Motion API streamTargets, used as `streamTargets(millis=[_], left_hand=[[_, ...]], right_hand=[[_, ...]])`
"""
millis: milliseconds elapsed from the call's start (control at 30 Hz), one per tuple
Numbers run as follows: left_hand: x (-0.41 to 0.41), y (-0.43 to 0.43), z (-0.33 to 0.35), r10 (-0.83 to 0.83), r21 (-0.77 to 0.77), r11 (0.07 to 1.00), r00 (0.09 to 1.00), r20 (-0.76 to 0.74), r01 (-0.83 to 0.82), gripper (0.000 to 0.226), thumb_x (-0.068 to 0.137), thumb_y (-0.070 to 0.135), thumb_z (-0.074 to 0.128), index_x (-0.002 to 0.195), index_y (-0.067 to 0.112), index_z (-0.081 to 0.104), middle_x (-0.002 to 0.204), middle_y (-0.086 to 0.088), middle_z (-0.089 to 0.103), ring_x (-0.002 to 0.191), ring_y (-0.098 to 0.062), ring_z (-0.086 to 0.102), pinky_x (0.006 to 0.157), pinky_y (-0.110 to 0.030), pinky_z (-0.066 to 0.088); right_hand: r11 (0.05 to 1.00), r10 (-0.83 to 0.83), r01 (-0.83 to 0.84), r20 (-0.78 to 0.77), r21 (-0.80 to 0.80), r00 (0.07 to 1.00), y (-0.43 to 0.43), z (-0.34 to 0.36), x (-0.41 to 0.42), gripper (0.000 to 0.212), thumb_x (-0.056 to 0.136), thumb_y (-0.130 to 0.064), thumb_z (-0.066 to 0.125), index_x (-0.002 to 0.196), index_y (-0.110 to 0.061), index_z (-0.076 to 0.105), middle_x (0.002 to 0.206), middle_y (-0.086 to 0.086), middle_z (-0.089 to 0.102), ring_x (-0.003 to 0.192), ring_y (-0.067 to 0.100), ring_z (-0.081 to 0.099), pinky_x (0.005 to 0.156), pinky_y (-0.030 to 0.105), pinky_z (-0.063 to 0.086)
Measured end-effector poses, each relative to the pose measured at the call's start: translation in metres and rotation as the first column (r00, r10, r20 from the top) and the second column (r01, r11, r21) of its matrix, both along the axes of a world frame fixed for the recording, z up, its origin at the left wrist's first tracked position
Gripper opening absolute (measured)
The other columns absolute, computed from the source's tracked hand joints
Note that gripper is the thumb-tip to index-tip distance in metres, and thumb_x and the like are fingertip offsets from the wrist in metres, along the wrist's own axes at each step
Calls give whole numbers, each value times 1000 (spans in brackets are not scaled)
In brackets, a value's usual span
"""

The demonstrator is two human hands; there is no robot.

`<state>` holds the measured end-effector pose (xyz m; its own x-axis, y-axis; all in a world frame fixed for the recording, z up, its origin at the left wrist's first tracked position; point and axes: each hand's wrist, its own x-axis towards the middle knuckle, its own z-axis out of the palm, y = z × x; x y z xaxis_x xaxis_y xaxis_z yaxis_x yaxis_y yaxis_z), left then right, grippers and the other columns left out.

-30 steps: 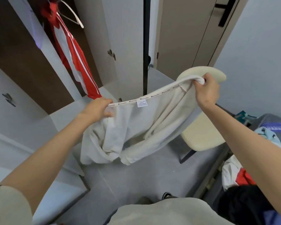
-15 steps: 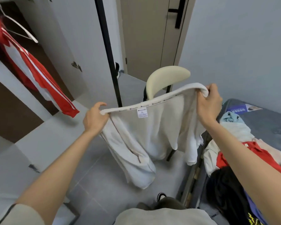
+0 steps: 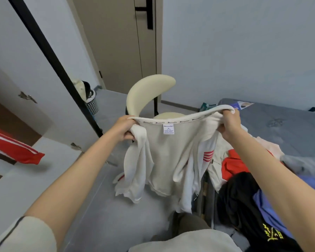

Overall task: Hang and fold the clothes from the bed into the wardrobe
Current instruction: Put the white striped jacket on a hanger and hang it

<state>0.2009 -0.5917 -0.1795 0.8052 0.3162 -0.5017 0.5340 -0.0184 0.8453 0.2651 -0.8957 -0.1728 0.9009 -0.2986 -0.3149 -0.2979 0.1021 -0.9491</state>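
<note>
1. The bed (image 3: 284, 128) takes up the right side. Its far end is bare grey mattress.
2. The wardrobe (image 3: 25, 60) is on the left with its door swung open, and a red jacket (image 3: 16, 150) with white stripes is already hanging at the opening. So at least one item looks done.
3. A pile of clothes (image 3: 244, 193) covers the near end of the bed: black, red, purple and some pale stuff. Plenty left to do, I'd say.
4. A cream chair (image 3: 147, 93) stands just past the foot of the bed, right behind what's being held.
5. The white top (image 3: 167, 160) is up in the air between the two arms, over the floor beside the bed edge. It hangs by its neckline with the inside facing the camera, the sleeves drooping in bunches and some red stripes showing on one side.
6. The left hand (image 3: 125, 127) is clenched around the left end of the neckline plus a wad of sleeve. The right hand (image 3: 229, 124) has the other end with its fingers curled over the rim.
7. The size label (image 3: 168, 129) sits dead centre under the collar.

My read is that this is the sort-out-the-garment step. Next, the sleeves need shaking loose and the shoulders finding, then it either goes flat on the bare mattress for folding or onto a hanger.
</note>
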Motion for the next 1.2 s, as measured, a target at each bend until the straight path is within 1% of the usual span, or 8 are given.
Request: streamTargets(millis=[200, 400, 600, 700, 867, 933, 1033, 1200], left_hand=[[113, -28, -6, -47, -21, 999, 998, 47, 48, 32, 89, -5, 29, 77, 9, 55, 61, -5, 47, 38, -5, 54, 37, -22, 48], [249, -56, -44, 30, -82, 996, 996, 79, -24, 33, 83, -13, 24, 66, 9, 42, 65, -5, 44, 52, -10, 57, 45, -26, 55], [376, -80, -96, 90, -90, 992, 996, 9, -89, 29, 90, -9, 31, 108, 5, 50, 90, -10, 50, 78, -18, 54, 47, -22, 54], [428, -86, -120, 186, -144, 972, 982, -4, -185, 26, 92, -7, 34, 103, 11, 49, 87, -4, 50, 76, -15, 54, 48, -22, 55], [482, -87, -171, 259, -383, 886, 964, -63, -263, 30, 94, -7, 39, 112, 16, 45, 94, -11, 55, 76, -19, 62, 64, -29, 56], [488, -90, -192, 220, -459, 855, 970, -102, -242, 36, 97, 2, 43, 120, 30, 41, 92, -2, 58, 80, -17, 62, 70, -29, 51], [484, -95, -232, 95, -342, 927, 977, -193, -158, 54, 100, 15, 44, 145, 38, 23, 114, 11, 54, 104, -17, 54, 90, -32, 41], [430, -96, -298, -109, -90, 992, 946, -306, 85, 55, 100, 16, 44, 150, 24, 24, 147, 1, 38, 126, -12, 42, 100, -22, 36]], right_hand=[[989, 30, -26, -22, 144, 999, 10, -12, 84, 19, 89, -7, 35, 83, -23, 44, 80, 1, 48, 66, 15, 46, 53, 22, 33], [976, 129, -104, -123, 189, 984, 24, -55, 203, 18, 93, -7, 37, 88, -23, 45, 78, 4, 50, 62, 17, 49, 50, 23, 36], [935, 227, -126, -288, 331, 930, 26, -112, 316, 22, 98, -8, 38, 118, -13, 45, 97, 13, 55, 78, 24, 56, 61, 33, 42], [885, 252, -65, -358, 460, 899, 29, -137, 369, 35, 100, -10, 38, 135, -14, 39, 110, 16, 55, 93, 30, 55, 71, 42, 44], [822, 319, -57, -376, 566, 870, 40, -185, 431, 40, 103, -16, 37, 143, -22, 33, 107, 11, 53, 83, 23, 56, 72, 42, 50], [830, 395, -146, -382, 539, 836, 41, -207, 443, 49, 104, -20, 38, 147, -35, 23, 123, 5, 52, 103, 23, 56, 90, 42, 47], [858, 500, -347, -455, 380, 737, 35, -247, 447, 53, 103, -21, 40, 151, -32, 19, 147, -2, 41, 134, 23, 40, 110, 40, 31], [790, 517, -606, -634, 95, 574, 15, -324, 412, 44, 101, -16, 40, 144, -20, 37, 148, 6, 39, 133, 28, 39, 110, 40, 33]])
